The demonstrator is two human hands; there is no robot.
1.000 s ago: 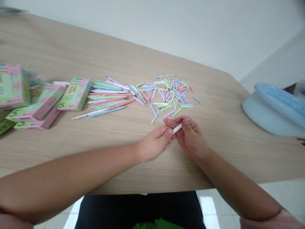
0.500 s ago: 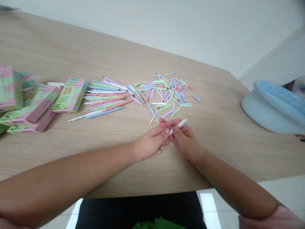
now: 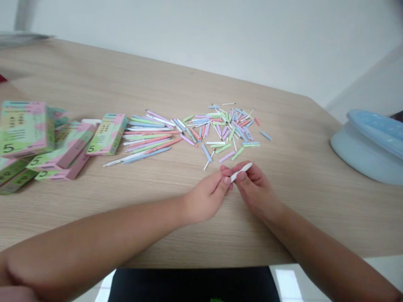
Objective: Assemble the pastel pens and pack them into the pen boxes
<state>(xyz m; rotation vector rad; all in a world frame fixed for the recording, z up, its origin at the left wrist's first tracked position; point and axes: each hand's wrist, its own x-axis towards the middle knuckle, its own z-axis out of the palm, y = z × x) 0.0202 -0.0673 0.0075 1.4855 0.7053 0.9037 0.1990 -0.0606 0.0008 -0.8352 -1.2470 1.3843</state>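
Both hands meet over the near part of the table, holding a short, tapered white pen barrel (image 3: 245, 168). My left hand (image 3: 206, 197) is closed, its thumb and fingers pinching the barrel's lower left end. Thumb and fingers of my right hand (image 3: 260, 191) grip the middle, and the pointed end sticks out up and to the right. Just beyond the hands lies a loose heap of short pen parts (image 3: 225, 147) in white, blue, green, purple and orange, some with thin dark-tipped pieces. The fingers partly cover the barrel.
Left of the heap lies a fan of long, slim pens (image 3: 147, 136). Further left are several pink-and-green boxes (image 3: 28, 130), some stacked, with one box (image 3: 107, 134) beside the pens. A pale blue rounded object (image 3: 365, 151) stands at the right on the wooden table (image 3: 141, 84).
The whole view has shifted, so table items appear lower and further right. Both hands keep their hold on the white pen barrel, and the left fingers look more tucked in.
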